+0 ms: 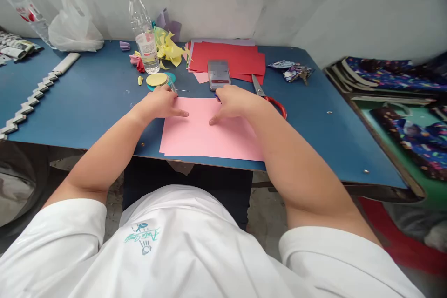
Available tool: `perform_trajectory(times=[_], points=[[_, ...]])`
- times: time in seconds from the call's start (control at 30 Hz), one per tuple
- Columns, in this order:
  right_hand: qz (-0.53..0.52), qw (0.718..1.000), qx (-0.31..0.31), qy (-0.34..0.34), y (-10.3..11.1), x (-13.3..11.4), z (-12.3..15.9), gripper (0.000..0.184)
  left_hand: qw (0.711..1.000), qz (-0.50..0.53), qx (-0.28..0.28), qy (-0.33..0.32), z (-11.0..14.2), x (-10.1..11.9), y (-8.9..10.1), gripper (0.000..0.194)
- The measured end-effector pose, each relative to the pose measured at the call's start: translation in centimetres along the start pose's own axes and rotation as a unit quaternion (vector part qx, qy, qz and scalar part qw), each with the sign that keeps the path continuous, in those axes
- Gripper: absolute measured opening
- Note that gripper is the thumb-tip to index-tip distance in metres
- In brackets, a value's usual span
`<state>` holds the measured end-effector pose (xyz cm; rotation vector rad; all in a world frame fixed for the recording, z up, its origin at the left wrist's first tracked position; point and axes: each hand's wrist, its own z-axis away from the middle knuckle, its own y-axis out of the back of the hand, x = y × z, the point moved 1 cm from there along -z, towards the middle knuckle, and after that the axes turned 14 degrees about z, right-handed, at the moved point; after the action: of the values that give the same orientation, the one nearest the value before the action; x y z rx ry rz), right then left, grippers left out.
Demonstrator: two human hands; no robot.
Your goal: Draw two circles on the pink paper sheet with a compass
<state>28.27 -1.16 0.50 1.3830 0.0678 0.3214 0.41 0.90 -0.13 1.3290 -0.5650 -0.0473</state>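
Note:
Pink paper (206,142), at least two sheets slightly out of line, lies at the table's front edge. My left hand (161,103) is at its far left corner, thumb stretched over the face and fingers bent at the edge. On the far side, my right hand (235,102) grips the sheet's edge, thumb pressing on top. A small dark blue thing (217,98) shows under my right fingers; its kind is hidden. Close beyond my left fingers sit a round yellow lid-like disc (157,79) and a slim clear object (173,86). Red-handled scissors (277,104) lie partly behind my right forearm.
Beyond the pink paper are a phone (219,74) and red sheets (226,58). A water bottle (145,39) stands near crumpled yellow paper (169,50). Farther left are a white plastic bag (75,28) and a folded paper chain (30,102). Keys (296,73) lie at right.

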Motion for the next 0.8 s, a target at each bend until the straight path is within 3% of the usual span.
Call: perform_trajectory(times=[0.07, 0.27, 0.47, 0.67, 0.73, 0.8], points=[[-0.002, 1.000, -0.010, -0.004, 0.3, -0.4, 0.4, 0.065, 1.000, 0.001, -0.007, 0.011, 0.0, -0.1, 0.0, 0.086], [-0.014, 1.000, -0.012, 0.005, 1.3, -0.6, 1.5, 0.059, 0.999, -0.020, -0.036, 0.002, 0.3, -0.4, 0.4, 0.109], [-0.063, 0.997, -0.012, 0.050, 1.0, -1.6, 2.2, 0.056, 0.995, -0.087, -0.054, -0.016, 1.4, 1.6, 0.5, 0.091], [-0.080, 0.996, 0.000, 0.049, 0.8, -1.9, 2.1, 0.053, 0.997, -0.063, -0.031, -0.008, 2.3, 2.9, 0.5, 0.109], [-0.088, 0.995, 0.009, 0.044, 0.7, -1.5, 1.9, 0.050, 0.999, -0.034, -0.017, -0.006, 2.4, 3.0, 0.6, 0.105], [-0.097, 0.994, 0.023, 0.035, 0.8, -0.9, 1.7, 0.047, 1.000, 0.005, -0.001, -0.012, 2.3, 2.9, 0.6, 0.086]])
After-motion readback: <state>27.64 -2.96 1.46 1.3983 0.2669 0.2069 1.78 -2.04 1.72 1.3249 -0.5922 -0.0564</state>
